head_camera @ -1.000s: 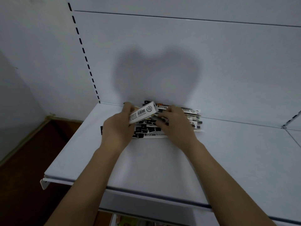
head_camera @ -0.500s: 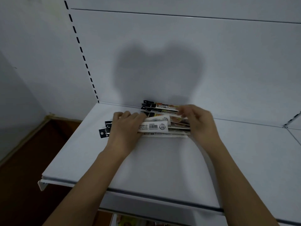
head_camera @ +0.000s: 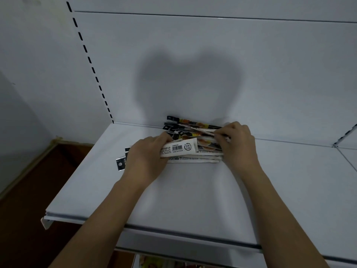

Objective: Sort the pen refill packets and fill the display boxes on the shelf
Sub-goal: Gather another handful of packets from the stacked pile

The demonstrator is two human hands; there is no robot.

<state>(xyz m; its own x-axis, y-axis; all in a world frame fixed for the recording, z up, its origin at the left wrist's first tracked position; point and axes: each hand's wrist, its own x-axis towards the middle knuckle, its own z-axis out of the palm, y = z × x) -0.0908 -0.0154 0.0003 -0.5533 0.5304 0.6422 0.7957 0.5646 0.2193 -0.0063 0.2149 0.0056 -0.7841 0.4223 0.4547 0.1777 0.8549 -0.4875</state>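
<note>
Hidden bits first: left hand (head_camera: pixel 146 158) covers the left ends of the near packets, right hand (head_camera: pixel 238 147) covers the right ends of nearly the whole stack, so full packet count can't be read. Print is mostly too small or blurred; only a barcode and a round "360" mark on the top near packet (head_camera: pixel 180 148) are legible. Display boxes aren't visible in this view. Stack of pen refill packets (head_camera: pixel 193 141) lies flat on the white shelf (head_camera: pixel 193 194), far-centre, its far edge close to the back panel (head_camera: pixel 212 55). Packets are long, narrow, laid left-right, fanned unevenly; black header tabs with hang holes poke out on the left, one tab (head_camera: pixel 120 165) sticking out past the left hand. Far packets show black and orange-yellow print, near ones show white backs. Left hand: fingers curled over the near packets' left end, thumb under, gripping them. Right hand: fingertips pinching the right ends of the upper packets. A slotted upright (head_camera: pixel 90 62) runs up the back panel at left.
</note>
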